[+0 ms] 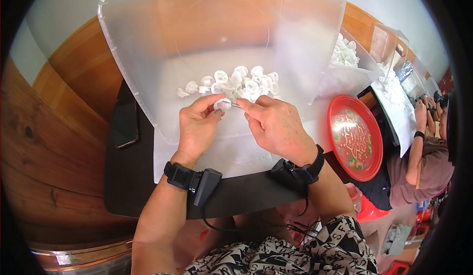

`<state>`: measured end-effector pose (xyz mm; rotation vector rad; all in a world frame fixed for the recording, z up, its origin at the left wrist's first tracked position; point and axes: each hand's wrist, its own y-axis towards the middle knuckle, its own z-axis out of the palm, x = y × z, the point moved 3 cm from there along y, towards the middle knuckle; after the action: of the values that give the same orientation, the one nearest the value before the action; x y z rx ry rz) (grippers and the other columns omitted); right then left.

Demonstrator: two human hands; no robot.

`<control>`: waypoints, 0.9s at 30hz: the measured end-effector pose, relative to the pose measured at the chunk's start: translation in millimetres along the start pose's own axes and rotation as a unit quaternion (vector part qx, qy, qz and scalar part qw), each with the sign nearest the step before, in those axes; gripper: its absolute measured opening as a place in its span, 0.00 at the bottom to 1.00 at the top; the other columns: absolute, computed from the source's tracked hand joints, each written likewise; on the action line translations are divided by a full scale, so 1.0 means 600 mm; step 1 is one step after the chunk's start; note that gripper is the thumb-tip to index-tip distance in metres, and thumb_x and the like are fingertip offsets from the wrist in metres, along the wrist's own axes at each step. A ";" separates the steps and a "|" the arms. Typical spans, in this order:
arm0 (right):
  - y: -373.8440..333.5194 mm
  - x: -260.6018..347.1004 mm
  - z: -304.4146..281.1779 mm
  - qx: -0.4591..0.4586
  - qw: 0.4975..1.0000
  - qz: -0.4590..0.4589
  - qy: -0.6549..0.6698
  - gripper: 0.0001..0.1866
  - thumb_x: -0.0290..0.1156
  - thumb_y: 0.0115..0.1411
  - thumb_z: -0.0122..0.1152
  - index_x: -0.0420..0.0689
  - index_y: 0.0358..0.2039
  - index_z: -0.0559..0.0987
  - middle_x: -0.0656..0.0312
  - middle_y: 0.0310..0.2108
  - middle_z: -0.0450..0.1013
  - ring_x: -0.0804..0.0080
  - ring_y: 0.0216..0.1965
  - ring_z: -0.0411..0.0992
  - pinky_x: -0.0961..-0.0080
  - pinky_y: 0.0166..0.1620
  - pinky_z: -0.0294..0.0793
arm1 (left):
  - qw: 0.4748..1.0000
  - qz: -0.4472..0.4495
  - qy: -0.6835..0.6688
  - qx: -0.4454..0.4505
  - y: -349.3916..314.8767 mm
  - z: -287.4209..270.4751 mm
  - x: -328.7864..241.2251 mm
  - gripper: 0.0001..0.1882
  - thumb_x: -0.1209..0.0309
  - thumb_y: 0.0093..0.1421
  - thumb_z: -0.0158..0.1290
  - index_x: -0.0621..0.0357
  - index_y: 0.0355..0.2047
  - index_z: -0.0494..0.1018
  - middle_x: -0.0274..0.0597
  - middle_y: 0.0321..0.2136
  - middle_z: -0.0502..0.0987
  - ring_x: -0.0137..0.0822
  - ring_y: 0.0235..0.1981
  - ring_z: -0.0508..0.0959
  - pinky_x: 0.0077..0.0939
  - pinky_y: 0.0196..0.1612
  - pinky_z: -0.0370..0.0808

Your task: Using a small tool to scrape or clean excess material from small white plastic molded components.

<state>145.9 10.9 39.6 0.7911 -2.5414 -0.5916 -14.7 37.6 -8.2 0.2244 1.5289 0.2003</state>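
My left hand (199,124) pinches a small round white plastic part (222,105) between thumb and fingers. In my right hand (278,122) is a thin metal tool (234,105), its shaft showing between my fingertips and the part. The tip meets the part's near face; the handle is hidden in my palm. Just beyond both hands lies a loose pile of similar white plastic parts (249,85), flanged and ring-shaped. They rest in a large translucent plastic bin (221,23) whose open side faces me.
A black phone (127,127) lies on the dark table (246,196) at left. To the right is a red patterned tray (329,122). Beyond it stands another clear bin (362,75) with white parts. A co-worker in a brown top (423,171) sits at far right. Cables hang below my wrists.
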 end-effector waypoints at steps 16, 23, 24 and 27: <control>-0.006 0.009 0.014 0.005 0.993 -0.026 -0.117 0.22 0.22 0.41 0.55 0.46 0.42 0.76 0.58 0.23 0.67 0.64 0.25 0.70 0.72 0.26 0.71 | 0.997 0.063 0.048 0.006 0.002 0.005 0.003 0.16 0.89 0.51 0.48 0.65 0.41 0.73 0.37 0.36 0.74 0.25 0.33 0.73 0.18 0.39 0.73; -0.006 0.017 0.017 0.000 0.988 -0.040 -0.146 0.22 0.23 0.40 0.55 0.41 0.41 0.75 0.57 0.23 0.69 0.65 0.25 0.70 0.73 0.25 0.71 | 0.994 0.072 0.080 0.003 -0.001 0.002 0.003 0.16 0.89 0.51 0.48 0.65 0.40 0.73 0.38 0.36 0.74 0.25 0.33 0.73 0.18 0.38 0.73; -0.006 0.020 0.017 0.002 0.987 -0.045 -0.152 0.22 0.23 0.40 0.56 0.40 0.41 0.75 0.57 0.24 0.70 0.65 0.25 0.70 0.74 0.25 0.71 | 0.995 0.069 0.075 -0.001 0.000 0.003 0.005 0.16 0.88 0.51 0.48 0.65 0.40 0.73 0.38 0.35 0.74 0.25 0.33 0.73 0.18 0.38 0.73; -0.008 0.027 0.019 0.027 0.983 -0.052 -0.173 0.23 0.24 0.41 0.56 0.35 0.42 0.74 0.56 0.25 0.71 0.65 0.23 0.71 0.74 0.24 0.71 | 0.996 0.059 0.070 -0.006 -0.001 0.004 0.008 0.15 0.88 0.50 0.49 0.66 0.39 0.73 0.38 0.34 0.75 0.25 0.32 0.74 0.18 0.38 0.74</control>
<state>130.1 0.8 31.7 0.9145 -2.8527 -0.7537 -12.3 38.2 -12.8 0.2960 1.6551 0.3247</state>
